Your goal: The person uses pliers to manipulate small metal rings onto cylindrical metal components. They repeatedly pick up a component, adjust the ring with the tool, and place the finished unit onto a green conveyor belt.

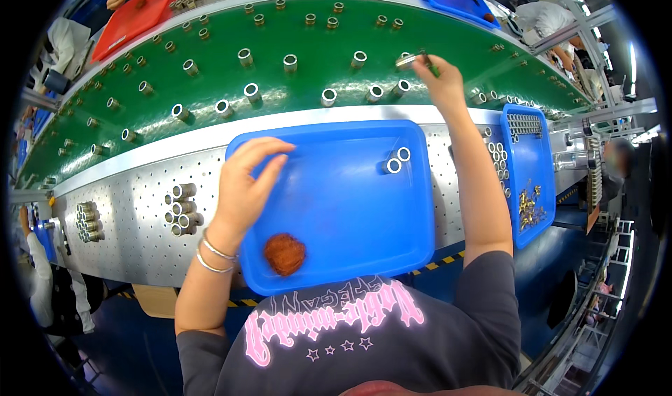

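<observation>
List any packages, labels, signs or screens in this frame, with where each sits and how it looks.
No packages, signs or screens show.
Shirt print: pink lettering with small stars on the person's dark shirt, bottom centre.
Hazard tape: yellow-and-black striped strip along the bench edge below the blue tray.

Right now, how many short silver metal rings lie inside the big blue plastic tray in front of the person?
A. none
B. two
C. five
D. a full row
B: two short silver metal rings lie side by side near the far right corner of the big blue plastic tray, with only a round orange-brown scrubbing pad elsewhere in it.
</observation>
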{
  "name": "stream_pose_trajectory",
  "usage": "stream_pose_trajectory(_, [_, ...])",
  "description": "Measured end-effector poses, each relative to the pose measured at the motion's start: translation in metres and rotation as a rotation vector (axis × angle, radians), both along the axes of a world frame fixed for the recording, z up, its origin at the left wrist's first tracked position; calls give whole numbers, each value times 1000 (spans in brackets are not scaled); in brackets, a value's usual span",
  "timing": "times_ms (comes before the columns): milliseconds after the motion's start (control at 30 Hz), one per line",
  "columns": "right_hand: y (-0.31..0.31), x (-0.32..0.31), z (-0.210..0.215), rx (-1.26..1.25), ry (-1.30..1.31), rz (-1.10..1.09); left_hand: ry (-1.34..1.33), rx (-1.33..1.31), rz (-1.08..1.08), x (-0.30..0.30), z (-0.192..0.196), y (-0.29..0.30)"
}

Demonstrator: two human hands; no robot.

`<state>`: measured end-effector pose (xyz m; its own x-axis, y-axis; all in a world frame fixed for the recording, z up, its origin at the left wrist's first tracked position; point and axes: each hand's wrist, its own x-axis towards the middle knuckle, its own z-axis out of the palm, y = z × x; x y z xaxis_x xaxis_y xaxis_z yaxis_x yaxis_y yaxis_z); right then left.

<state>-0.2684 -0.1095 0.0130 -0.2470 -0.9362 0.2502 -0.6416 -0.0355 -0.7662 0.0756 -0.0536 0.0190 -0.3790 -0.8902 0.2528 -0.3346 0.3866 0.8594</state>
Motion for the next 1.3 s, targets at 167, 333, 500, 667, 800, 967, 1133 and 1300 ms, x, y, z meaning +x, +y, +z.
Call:
stream_pose_trajectory(167, [70, 102, 23, 239, -448, 467, 210, 351, -164, -18, -7, 16])
stream_pose_trajectory(333, [97, 132, 18, 222, -344, 597, 477, 648, -188, -17, -8, 35])
stream_pose_trajectory(500, [111, 157, 32, -108, 153, 542, 499, 553, -80, -14, -5, 44])
stream_pose_trajectory(667, [117, 177, 26, -164, 276, 574, 411, 466, -94, -6, -5, 51])
stream_pose_trajectory(800, [119, 170, 32, 92, -134, 619, 609, 636, -73, 4, -8, 53])
stream_pose_trajectory(967, [130, 161, 32, 299, -468, 531, 936, 1016, -49, 12, -5, 54])
stream_pose_trajectory(1133, [138, 168, 27, 265, -372, 565, 945, 1001, -59, 13, -13, 57])
stream_pose_trajectory(1300, [140, 160, 22, 242, -264, 546, 855, 929, -48, 13, -8, 56])
